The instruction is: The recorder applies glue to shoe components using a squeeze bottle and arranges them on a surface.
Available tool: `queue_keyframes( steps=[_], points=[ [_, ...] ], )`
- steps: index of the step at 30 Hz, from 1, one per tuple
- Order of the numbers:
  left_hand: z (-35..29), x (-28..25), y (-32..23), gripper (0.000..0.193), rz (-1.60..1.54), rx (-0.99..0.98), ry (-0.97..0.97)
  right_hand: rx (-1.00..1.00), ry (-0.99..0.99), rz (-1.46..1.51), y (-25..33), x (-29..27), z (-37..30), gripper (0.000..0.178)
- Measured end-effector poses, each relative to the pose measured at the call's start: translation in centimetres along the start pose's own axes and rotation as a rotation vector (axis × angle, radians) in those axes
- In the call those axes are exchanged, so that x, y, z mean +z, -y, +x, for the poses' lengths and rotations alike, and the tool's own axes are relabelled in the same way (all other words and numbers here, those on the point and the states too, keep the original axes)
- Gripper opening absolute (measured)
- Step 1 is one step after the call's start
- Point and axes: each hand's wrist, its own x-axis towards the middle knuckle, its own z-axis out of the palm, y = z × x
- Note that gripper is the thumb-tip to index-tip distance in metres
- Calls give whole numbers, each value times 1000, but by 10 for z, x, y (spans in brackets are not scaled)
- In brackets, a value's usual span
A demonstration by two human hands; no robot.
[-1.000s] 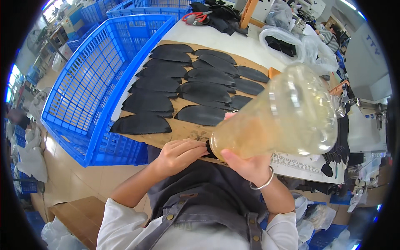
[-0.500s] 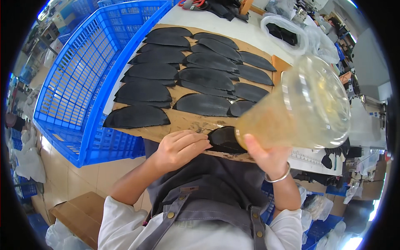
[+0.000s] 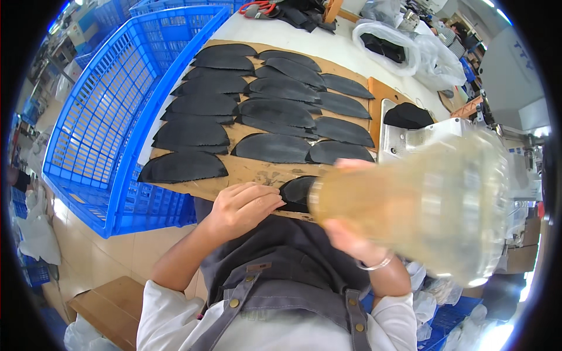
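My right hand (image 3: 349, 238) grips the narrow end of a clear, yellowish plastic bottle (image 3: 421, 202), tilted well over and blurred by motion. Its narrow end is over a black half-moon piece (image 3: 297, 191) at the near edge of a brown cardboard sheet (image 3: 246, 175), hiding that piece's right part. With fingers pressed together, my left hand (image 3: 246, 206) pinches the left tip of the same piece. Beyond my hands, several similar black half-moon pieces (image 3: 275, 112) lie on the cardboard in overlapping columns.
A blue plastic crate (image 3: 96, 131) stands left of the white table (image 3: 246, 29). Farther right are a metal machine bed (image 3: 391, 137) with a black piece on it and a plastic bag (image 3: 383, 50) holding black material. Red-handled scissors (image 3: 257, 9) lie at the back.
My right hand has swung the bottle lower and toward me, its narrow end shifting left over the black piece. The left hand keeps its pinch on the piece. The whole view has shifted slightly.
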Motion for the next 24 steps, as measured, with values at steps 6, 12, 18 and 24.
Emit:
queue_keyframes(
  steps=[6, 12, 18, 24],
  points=[
    [16, -9, -10, 22, 41, 47, 3, 116, 9, -92, -3, -14, -9, 62],
    [17, -14, -12, 16, 7, -58, 98, 3, 179, -1278, -31, -88, -62, 59],
    [66, -25, -27, 34, 63, -87, 260, 181, -590, 3, -43, -119, -87, 64],
    [117, 22, -54, 53, 95, 26, 570, 320, -677, 573, -44, -92, -83, 64]
  ],
)
